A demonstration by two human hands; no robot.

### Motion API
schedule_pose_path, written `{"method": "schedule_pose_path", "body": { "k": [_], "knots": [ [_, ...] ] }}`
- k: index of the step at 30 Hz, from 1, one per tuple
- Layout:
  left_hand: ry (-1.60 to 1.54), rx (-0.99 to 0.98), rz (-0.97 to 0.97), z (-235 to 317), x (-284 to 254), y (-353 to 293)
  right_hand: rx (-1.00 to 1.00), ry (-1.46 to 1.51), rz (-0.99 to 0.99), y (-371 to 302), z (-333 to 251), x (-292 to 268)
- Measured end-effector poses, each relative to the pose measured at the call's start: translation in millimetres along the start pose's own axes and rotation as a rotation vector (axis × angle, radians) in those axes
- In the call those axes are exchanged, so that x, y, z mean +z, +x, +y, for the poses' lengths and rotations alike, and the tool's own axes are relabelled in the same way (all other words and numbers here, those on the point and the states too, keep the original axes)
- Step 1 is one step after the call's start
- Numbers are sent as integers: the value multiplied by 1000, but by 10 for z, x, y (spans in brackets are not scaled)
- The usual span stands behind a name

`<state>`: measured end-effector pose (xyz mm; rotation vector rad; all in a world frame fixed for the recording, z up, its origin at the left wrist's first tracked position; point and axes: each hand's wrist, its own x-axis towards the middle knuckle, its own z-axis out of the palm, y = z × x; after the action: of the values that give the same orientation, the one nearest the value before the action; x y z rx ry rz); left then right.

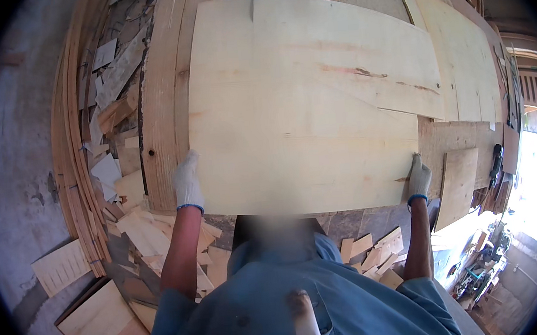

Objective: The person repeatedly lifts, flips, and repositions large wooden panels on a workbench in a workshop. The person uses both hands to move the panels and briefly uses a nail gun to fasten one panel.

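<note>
Nearest: blue-shirted torso [280, 300], directly before the near edge of one broad, pale wooden sheet [308, 106], flat or nearly so over the counter [166, 106]. At the sheet's left edge, close to the near corner: left hand [187, 182], white glove with blue cuff, closed on the edge, underside fingers out of sight. At the right edge, also near the corner: right hand [419, 176], gloved alike, closed on the edge, thumb uppermost. Step in hand, by judgement: steadying or guiding the sheet from opposite sides. For good handling: equal pressure at both edges, wrists level, no twist across so wide and apparently thin a panel, fingers clear of pinching against the counter. Near half of face: cream-coloured, mostly plain, small brown mark beside the right hand; central near patch blurred, detail lost. Farther up: dark line running to a stepped right outline; notch or overlapping piece, cannot tell. Beyond: brown streaks and a dark, elongated flaw toward the right, small dark knot near the edge. At the far edge: thin upright piece [253, 6], kind unclear. Far right: second pale sheet [463, 55], adjoining.
</note>
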<state>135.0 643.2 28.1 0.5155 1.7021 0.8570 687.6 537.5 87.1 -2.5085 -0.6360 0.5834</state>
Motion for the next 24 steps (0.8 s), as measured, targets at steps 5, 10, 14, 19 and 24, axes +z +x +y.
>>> {"method": "schedule_pose_path", "body": {
  "k": [5,10,14,19,24],
  "knots": [
    [-40,2,-42,197,126,44,-26,-54,-5,248,69,25],
    [-153,56,-64,362,277,54,-36,-6,10,327,-113,78],
    [-140,-12,-97,383,301,259,-61,-8,5,540,-41,114],
    [-71,9,-78,398,339,478,-81,-6,0,661,-161,181],
    [-90,-8,-101,333,338,762,-56,-68,-22,953,-145,210]
  ]
}}
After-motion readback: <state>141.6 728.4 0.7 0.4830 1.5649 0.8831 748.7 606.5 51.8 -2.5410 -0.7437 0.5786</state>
